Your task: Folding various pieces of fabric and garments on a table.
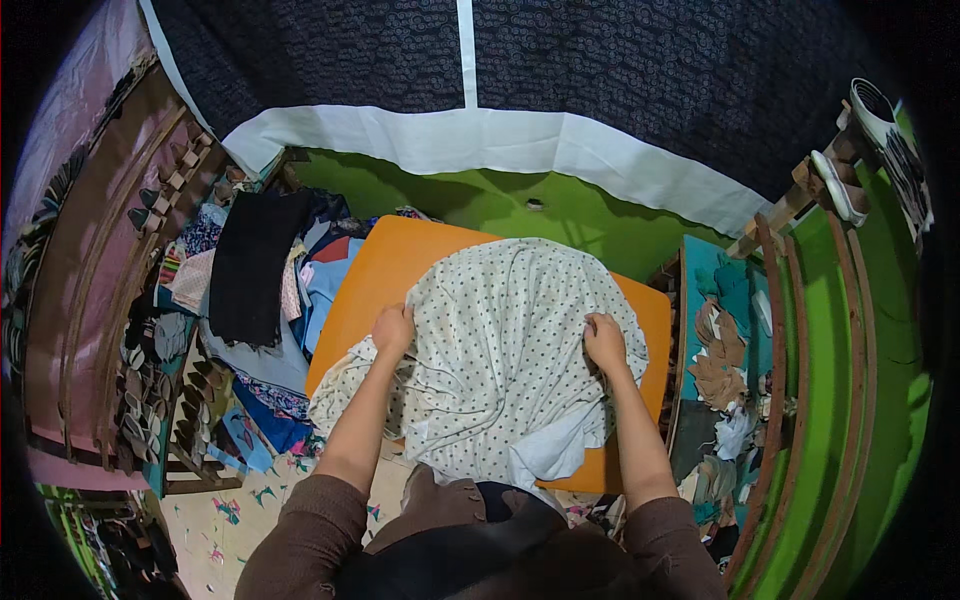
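Cloth [510,340]: soft white fabric, small dark dots, rumpled, spread over orange table [375,275], frame centre. Left hand [393,328] closed, bunching its left edge; right hand [605,343] closed, pinching its right edge. Heap of mixed fabrics [255,290], centre left.

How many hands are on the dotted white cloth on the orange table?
2. The left hand grips the dotted white cloth at its left side; the right hand grips it at its right side. Both are closed on fabric over the orange table. No other hands show.
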`<control>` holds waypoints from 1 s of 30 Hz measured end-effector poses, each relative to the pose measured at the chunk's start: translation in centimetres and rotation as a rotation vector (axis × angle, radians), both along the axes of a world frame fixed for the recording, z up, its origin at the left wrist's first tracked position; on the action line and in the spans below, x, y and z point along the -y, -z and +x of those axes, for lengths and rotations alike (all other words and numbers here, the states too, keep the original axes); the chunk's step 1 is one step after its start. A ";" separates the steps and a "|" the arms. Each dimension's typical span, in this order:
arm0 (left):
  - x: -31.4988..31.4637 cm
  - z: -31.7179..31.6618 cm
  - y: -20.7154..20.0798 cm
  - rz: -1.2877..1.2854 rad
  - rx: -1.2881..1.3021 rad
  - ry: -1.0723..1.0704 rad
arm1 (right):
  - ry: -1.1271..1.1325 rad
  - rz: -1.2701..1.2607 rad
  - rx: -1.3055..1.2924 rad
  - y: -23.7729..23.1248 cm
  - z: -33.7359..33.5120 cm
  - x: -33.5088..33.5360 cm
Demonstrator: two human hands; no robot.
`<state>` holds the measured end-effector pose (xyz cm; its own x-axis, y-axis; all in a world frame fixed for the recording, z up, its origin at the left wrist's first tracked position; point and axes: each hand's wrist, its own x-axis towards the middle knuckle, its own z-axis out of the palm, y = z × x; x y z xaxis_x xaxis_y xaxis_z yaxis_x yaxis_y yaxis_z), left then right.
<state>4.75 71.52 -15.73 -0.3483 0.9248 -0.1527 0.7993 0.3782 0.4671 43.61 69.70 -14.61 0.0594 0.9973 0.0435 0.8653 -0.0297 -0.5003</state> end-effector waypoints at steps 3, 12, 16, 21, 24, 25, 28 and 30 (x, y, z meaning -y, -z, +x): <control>-0.6 2.2 -4.4 0.421 -0.030 0.071 | -0.045 0.002 -0.053 -0.6 1.2 0.2; -3.1 8.0 -13.2 0.590 0.266 0.458 | -0.164 -0.086 -0.614 -3.4 -7.2 1.3; -1.5 7.6 -11.1 0.472 0.317 0.400 | -0.428 -0.271 -0.250 -3.7 -13.6 5.1; 1.9 6.7 -7.6 0.532 0.329 0.428 | -0.160 -0.119 -0.517 2.2 -12.7 6.0; 5.7 4.3 -3.0 0.387 0.271 0.251 | -0.036 -0.146 -0.583 -0.2 -11.5 5.8; 7.1 4.0 -1.5 0.291 0.398 0.181 | -0.028 -0.219 -0.557 -0.1 -10.9 6.0; 11.3 4.6 2.6 0.270 0.258 0.160 | 0.012 -0.314 -0.472 0.7 -11.6 7.4; 12.4 3.8 4.9 0.087 0.513 0.029 | 0.040 -0.328 -0.389 2.8 -13.7 8.9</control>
